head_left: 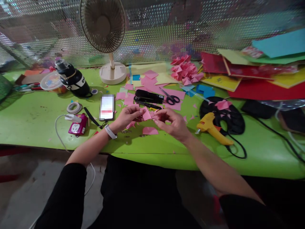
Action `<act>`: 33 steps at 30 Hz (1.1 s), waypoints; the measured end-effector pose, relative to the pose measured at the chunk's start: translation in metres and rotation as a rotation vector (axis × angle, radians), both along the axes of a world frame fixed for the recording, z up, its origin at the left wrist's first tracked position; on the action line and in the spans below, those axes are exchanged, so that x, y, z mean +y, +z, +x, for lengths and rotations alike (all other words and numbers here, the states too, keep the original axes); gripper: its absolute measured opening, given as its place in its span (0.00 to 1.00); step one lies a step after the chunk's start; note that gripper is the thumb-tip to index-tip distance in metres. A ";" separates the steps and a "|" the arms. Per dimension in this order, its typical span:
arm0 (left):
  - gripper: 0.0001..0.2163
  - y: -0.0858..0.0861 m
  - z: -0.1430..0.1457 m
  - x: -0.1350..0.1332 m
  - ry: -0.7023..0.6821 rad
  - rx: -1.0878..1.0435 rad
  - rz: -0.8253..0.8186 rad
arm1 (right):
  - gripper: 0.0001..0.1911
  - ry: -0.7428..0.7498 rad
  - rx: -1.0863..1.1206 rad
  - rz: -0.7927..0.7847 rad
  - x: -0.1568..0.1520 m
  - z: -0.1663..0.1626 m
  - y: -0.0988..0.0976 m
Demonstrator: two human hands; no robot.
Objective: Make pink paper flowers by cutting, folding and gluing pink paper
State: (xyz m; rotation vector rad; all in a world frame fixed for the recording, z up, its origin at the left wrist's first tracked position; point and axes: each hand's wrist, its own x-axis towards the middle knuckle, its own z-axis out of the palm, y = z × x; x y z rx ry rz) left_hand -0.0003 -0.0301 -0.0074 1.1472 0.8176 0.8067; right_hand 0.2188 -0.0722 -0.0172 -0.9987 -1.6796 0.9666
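My left hand [130,116], with a white band at the wrist, pinches a small piece of pink paper [146,114] between thumb and fingers above the green table. Just to its right, my right hand [173,123] has thumb and fingertips drawn close together; what they hold, if anything, is too small to make out. Below the hands lies a pink paper piece with a rounded edge [150,130]. Beyond them rest a black stapler [149,96] and dark-handled scissors [172,99], on and among pink paper sheets and scraps.
A yellow glue gun [211,125] lies by a black round pad [234,119] on the right. Folded pink paper pieces [184,70] are heaped at the back, beside stacked coloured sheets [257,90]. Leftward are a fan [112,73], bottle [73,79], phone [107,106], tape roll [74,107] and purple power adapter [77,125].
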 end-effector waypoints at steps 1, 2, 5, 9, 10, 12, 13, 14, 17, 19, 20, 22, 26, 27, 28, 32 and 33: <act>0.14 0.001 0.000 0.000 -0.018 0.013 -0.020 | 0.12 0.000 -0.026 0.076 0.001 0.001 0.000; 0.13 0.001 -0.001 0.000 -0.041 0.027 -0.038 | 0.14 0.016 -0.056 0.138 0.002 0.002 -0.001; 0.13 0.002 0.000 0.000 -0.093 0.050 -0.075 | 0.13 0.073 -0.124 0.268 0.005 0.002 -0.004; 0.16 -0.003 0.002 0.000 -0.073 -0.003 -0.120 | 0.10 0.062 -0.141 0.379 0.007 0.000 -0.008; 0.18 -0.005 0.002 0.000 -0.066 -0.023 -0.126 | 0.10 0.057 -0.149 0.398 0.007 0.000 -0.009; 0.22 -0.008 0.002 0.001 -0.049 -0.049 -0.118 | 0.10 0.047 -0.163 0.433 0.007 -0.001 -0.010; 0.24 -0.008 0.002 0.000 -0.040 -0.056 -0.111 | 0.10 0.044 -0.166 0.450 0.007 -0.001 -0.010; 0.24 -0.008 0.002 0.000 -0.031 -0.061 -0.107 | 0.10 0.037 -0.167 0.463 0.007 -0.002 -0.010; 0.23 -0.007 0.003 -0.002 -0.015 -0.071 -0.129 | 0.10 0.009 -0.163 0.482 0.008 -0.002 -0.011; 0.20 -0.005 0.003 -0.003 -0.010 -0.074 -0.143 | 0.08 -0.025 -0.161 0.466 0.008 -0.003 -0.012; 0.19 -0.005 0.004 -0.003 -0.012 -0.075 -0.142 | 0.07 -0.045 -0.155 0.451 0.008 -0.003 -0.012; 0.18 -0.004 0.004 -0.004 -0.023 -0.075 -0.128 | 0.05 -0.084 -0.126 0.404 0.008 -0.004 -0.012; 0.18 -0.004 0.004 -0.006 -0.064 -0.059 -0.067 | 0.05 -0.091 -0.036 0.254 0.007 -0.008 -0.014; 0.18 -0.004 0.004 -0.006 -0.074 -0.050 -0.049 | 0.06 -0.087 -0.020 0.214 0.007 -0.009 -0.015; 0.19 -0.004 0.005 -0.006 -0.082 -0.041 -0.032 | 0.08 -0.087 -0.004 0.173 0.007 -0.010 -0.016; 0.19 -0.004 0.005 -0.007 -0.095 -0.004 0.032 | 0.12 -0.072 0.041 0.029 0.008 -0.011 -0.022; 0.19 -0.004 0.005 -0.008 -0.097 -0.004 0.047 | 0.12 -0.066 0.045 0.007 0.008 -0.011 -0.022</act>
